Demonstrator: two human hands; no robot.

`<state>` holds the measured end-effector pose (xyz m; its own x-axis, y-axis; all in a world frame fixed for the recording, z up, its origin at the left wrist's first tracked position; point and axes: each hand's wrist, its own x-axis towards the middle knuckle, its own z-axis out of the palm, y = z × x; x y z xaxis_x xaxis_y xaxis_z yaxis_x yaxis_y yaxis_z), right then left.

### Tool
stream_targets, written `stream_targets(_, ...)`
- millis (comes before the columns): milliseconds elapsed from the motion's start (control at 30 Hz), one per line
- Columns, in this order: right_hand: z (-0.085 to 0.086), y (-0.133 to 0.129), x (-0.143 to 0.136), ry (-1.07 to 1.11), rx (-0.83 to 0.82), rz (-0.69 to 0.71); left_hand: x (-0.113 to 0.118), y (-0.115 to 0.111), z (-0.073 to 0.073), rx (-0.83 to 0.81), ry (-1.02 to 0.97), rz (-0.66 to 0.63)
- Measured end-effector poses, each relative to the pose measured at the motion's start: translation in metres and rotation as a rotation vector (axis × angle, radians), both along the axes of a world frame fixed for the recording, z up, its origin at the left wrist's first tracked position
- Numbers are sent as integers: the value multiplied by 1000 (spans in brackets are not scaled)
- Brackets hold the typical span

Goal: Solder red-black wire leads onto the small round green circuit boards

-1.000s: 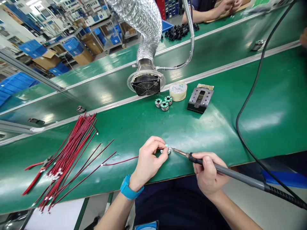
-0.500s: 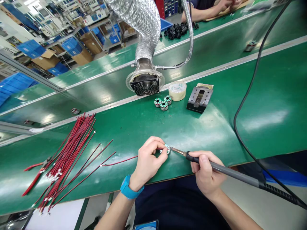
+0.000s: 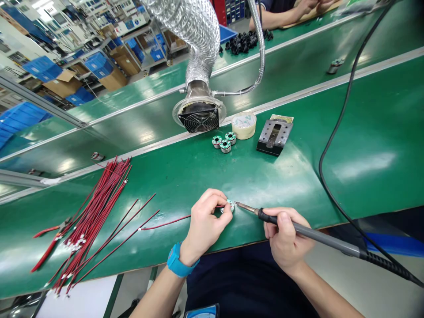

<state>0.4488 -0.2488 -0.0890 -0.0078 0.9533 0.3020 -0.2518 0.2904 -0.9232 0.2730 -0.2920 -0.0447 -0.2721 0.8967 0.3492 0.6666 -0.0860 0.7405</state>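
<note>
My left hand (image 3: pixel 209 217), with a blue watch on its wrist, pinches a thin red wire (image 3: pixel 167 221) at a small round part with a green-and-white circuit board (image 3: pixel 231 206). The fingers partly cover that part and the wire's end. My right hand (image 3: pixel 289 236) is closed round the grey and black handle of a soldering iron (image 3: pixel 309 232). The iron's tip points left, close to the board's right edge; whether they touch is hard to tell.
Left lie a bundle of red wires (image 3: pixel 99 203) and red-handled cutters (image 3: pixel 49 251). Behind my hands are three round parts (image 3: pixel 225 146), a tape roll (image 3: pixel 244 128), a metal block stand (image 3: pixel 274 136) and a fume duct (image 3: pixel 200 110). A black cable (image 3: pixel 323 163) hangs right. Across the line, a person's hands (image 3: pixel 309 6) work.
The soldering iron's tip has shifted very slightly at the board's edge. My left hand stays in place. Loose parts on the strip behind the bench have moved left.
</note>
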Motion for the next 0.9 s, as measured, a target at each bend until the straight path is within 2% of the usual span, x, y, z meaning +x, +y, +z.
stream_targets(700, 2, 1, 1, -71, -25, 3, -2, 0, 4, -36, 81, -41)
stream_targets(800, 1, 0, 2, -75, -40, 8, -4, -3, 10, -110, 207, -76)
stream_targets(900, -2, 0, 3, -87, -47, 4, -9, -7, 20, -308, 452, -158)
